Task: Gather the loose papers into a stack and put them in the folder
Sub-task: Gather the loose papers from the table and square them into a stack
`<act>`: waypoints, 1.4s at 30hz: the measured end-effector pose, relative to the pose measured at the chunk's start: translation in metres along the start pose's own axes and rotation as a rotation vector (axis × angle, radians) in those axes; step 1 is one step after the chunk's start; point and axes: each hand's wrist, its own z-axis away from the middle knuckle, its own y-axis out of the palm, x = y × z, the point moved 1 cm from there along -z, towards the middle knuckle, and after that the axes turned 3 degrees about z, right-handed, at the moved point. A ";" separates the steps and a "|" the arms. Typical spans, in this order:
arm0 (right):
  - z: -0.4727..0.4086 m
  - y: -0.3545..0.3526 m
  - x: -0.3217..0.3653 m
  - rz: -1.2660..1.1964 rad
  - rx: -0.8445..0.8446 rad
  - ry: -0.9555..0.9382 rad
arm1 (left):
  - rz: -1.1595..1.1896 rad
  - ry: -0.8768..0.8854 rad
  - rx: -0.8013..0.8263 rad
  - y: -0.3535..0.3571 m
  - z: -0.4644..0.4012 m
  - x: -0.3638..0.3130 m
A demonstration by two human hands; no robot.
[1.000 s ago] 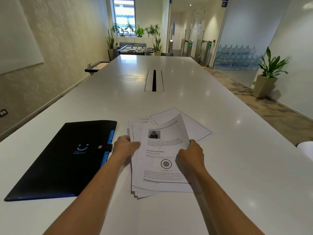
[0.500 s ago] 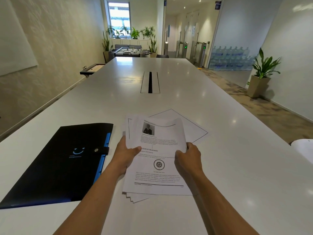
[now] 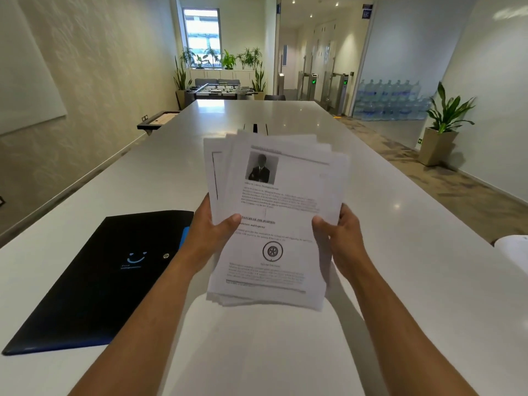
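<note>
A rough stack of printed papers (image 3: pixel 274 201) is held up off the table, tilted towards me, its edges uneven. The top sheet shows a small portrait photo, text and a round emblem. My left hand (image 3: pixel 213 235) grips the stack's left edge, thumb on the front. My right hand (image 3: pixel 340 232) grips the right edge the same way. The black folder (image 3: pixel 103 278) with a blue edge, a smile logo and a snap button lies closed and flat on the table, left of my left forearm.
The long white table (image 3: pixel 400 267) stretches ahead, with a cable slot (image 3: pixel 255 127) in its middle. A white object (image 3: pixel 514 250) pokes in at the right edge. A potted plant (image 3: pixel 440 132) stands on the floor to the right.
Both hands have lifted the papers off the table and tipped them upright. No sheet is left lying on the table where the pile was. The folder has not moved.
</note>
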 end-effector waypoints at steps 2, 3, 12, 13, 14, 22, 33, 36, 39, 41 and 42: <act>-0.002 -0.001 0.018 0.046 -0.012 -0.152 | -0.001 0.082 -0.029 0.003 -0.006 -0.013; -0.002 -0.001 0.026 0.054 -0.002 -0.215 | -0.007 0.117 -0.049 0.005 -0.009 -0.018; 0.009 0.005 0.013 0.111 0.014 -0.208 | 0.009 0.143 -0.176 0.025 -0.006 -0.012; 0.011 0.009 0.007 0.139 -0.007 -0.203 | -0.010 0.123 -0.181 0.029 -0.005 -0.008; 0.013 0.013 0.003 0.157 -0.017 -0.201 | -0.021 0.109 -0.185 0.032 -0.004 -0.005; 0.012 0.011 -0.001 0.163 0.007 -0.213 | 0.011 0.148 -0.167 0.023 -0.005 -0.005; 0.007 0.007 -0.003 0.300 -0.039 -0.177 | -0.068 0.097 -0.291 0.024 -0.016 0.014; -0.001 -0.004 -0.005 0.331 -0.070 -0.070 | -0.113 -0.041 -0.371 0.021 -0.020 0.027; -0.008 -0.018 -0.011 0.356 -0.095 0.027 | -0.317 -0.278 -0.448 0.014 -0.020 0.048; -0.011 -0.027 -0.018 0.400 -0.117 0.082 | -0.444 -0.425 -0.445 0.009 -0.015 0.061; -0.013 -0.032 -0.023 0.433 -0.135 0.109 | -0.481 -0.468 -0.442 0.007 -0.012 0.066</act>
